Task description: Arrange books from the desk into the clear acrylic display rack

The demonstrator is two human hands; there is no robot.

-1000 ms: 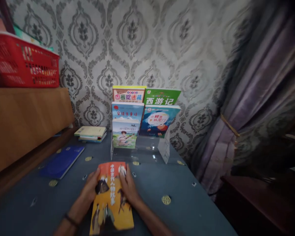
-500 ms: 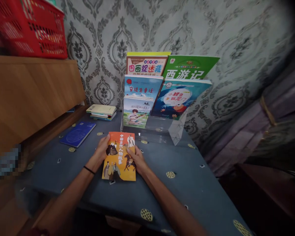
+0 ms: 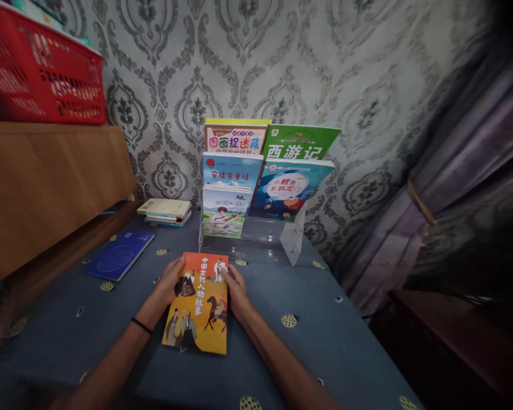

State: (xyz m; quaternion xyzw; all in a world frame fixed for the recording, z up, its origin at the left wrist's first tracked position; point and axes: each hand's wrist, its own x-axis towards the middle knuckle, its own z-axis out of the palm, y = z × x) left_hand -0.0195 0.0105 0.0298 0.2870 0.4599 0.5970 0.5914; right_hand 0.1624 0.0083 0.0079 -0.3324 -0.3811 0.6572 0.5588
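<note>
The book is held above or on the table, which of the two cannot be told, with its orange cover turned up. Its long axis is laid nearly along 12 to 6 o'clock, the top being tipped slightly toward 1. It is gripped from both sides: by the left hand at its 10 o'clock edge, and by the right hand at its 2 o'clock edge. From the left hand the book is found toward 4 o'clock; from the right, toward 8. In each hand the edge is pinched, with the thumb seen near the upper side; the fingers underneath are mostly hidden.

The clear rack is placed toward 1 o'clock of the book, just beyond its top edge, and is approached more closely by the right hand. Toward 10 o'clock a blue book is seen, and toward 11 a stack.

Compared with half a second ago, the right thumb has been drawn outward, so more of the printed horse is exposed. The book is shown larger, the rack smaller and lower, and the view itself has been shifted.
</note>
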